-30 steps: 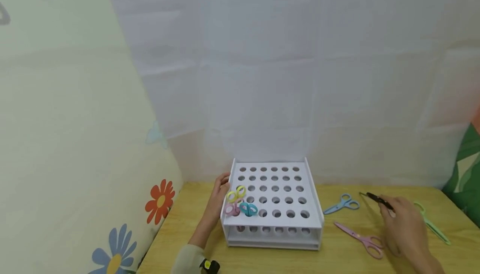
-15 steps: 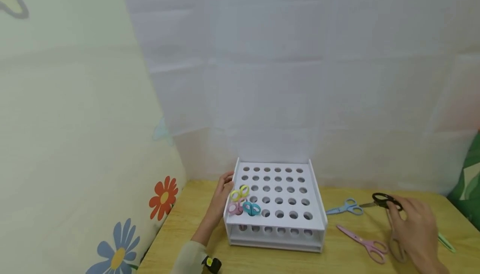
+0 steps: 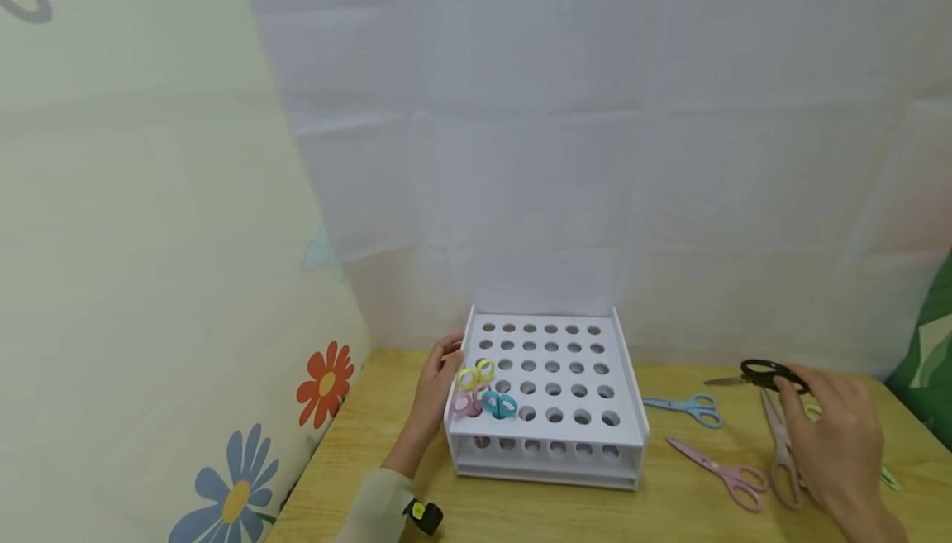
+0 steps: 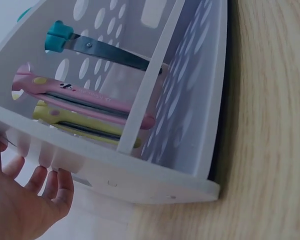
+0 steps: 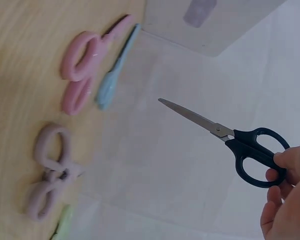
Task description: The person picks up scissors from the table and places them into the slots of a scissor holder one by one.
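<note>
A white two-tier rack with rows of round holes stands on the wooden table. Teal scissors, pink scissors and yellow scissors are set through holes at its front left corner, handles on top. My left hand rests with its fingertips against the rack's left side wall. On the right, my right hand pinches black-handled scissors by the handle loops. Held up above the table, these scissors have their blades together, pointing left toward the rack.
Right of the rack lie blue scissors, another pair of pink scissors and greyish-mauve scissors. Green scissors are partly hidden behind my right hand. A white cloth hangs behind the table, and a flowered cloth at the left.
My right hand has lifted the black scissors off the table area and turned them so the loops show and the blades point left. The left hand stays at the rack.
</note>
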{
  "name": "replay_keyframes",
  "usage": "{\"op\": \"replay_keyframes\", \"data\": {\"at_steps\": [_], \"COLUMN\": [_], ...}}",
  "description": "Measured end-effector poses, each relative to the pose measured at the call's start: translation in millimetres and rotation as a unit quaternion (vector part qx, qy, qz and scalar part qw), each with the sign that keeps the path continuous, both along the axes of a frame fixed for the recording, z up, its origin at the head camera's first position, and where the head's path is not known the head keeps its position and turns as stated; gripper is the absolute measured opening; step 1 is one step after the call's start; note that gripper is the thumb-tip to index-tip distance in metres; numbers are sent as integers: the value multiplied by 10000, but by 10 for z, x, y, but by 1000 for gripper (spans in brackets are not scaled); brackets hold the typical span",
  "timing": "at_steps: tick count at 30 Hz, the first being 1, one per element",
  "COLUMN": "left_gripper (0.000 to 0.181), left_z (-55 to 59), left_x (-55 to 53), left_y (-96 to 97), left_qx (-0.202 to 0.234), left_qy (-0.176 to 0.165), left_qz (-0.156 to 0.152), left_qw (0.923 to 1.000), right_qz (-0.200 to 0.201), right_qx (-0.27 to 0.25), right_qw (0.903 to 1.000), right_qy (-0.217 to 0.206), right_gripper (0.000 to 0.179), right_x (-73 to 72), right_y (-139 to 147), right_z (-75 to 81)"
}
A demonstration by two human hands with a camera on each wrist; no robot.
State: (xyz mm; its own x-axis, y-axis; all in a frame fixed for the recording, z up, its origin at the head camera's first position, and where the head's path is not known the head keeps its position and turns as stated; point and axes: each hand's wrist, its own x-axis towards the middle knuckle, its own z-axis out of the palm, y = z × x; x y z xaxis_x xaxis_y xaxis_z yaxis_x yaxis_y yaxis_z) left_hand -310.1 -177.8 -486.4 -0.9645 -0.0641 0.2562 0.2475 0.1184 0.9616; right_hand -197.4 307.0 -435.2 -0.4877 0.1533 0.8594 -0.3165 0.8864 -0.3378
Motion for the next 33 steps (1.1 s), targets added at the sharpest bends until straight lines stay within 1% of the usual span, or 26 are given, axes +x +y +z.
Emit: {"op": "replay_keyframes", "data": {"at_steps": [3,7,10,14,17,19,22,24,26,29,33], "left_gripper": [38,36,36,36,37,38,38,39,39,40,39], "left_z": [1,27,50,54,39,24,5,0,7,30,35], "left_x": [-1,27,36,28,27,33,52,46,35,17,30], "left_y": [17,31,43,62,74,75,79,82,90,92,103], "left_qx": [127,149,172,306,396,479,563,639,649,679,745], "left_qy": [35,29,11,-10,-31,-59,-112,-150,-159,-165,-175], "left_qz": [58,189,271,229,211,209,228,190,220,243,271], "left_qw": [9999,9997,9995,9993,9990,9986,9981,9977,9975,9973,9967], "right_qz": [98,223,320,486,722,920,1228,1455,1674,2023,2284], "right_qx": [-122,-143,-123,-290,-436,-502,-603,-698,-769,-881,-738], "right_qw": [9998,9988,9971,9927,9868,9837,9805,9781,9753,9696,9663], "right_qy": [126,415,677,1061,1384,1462,1413,1314,1219,1055,926], "right_gripper": [31,23,31,44,46,45,35,26,21,22,27], "right_x": [48,96,117,152,180,194,198,194,182,175,169], "right_y": [-38,-103,-183,-354,-519,-635,-787,-875,-960,-1089,-1229], "right_z": [90,193,281,426,531,578,613,621,631,642,639]}}
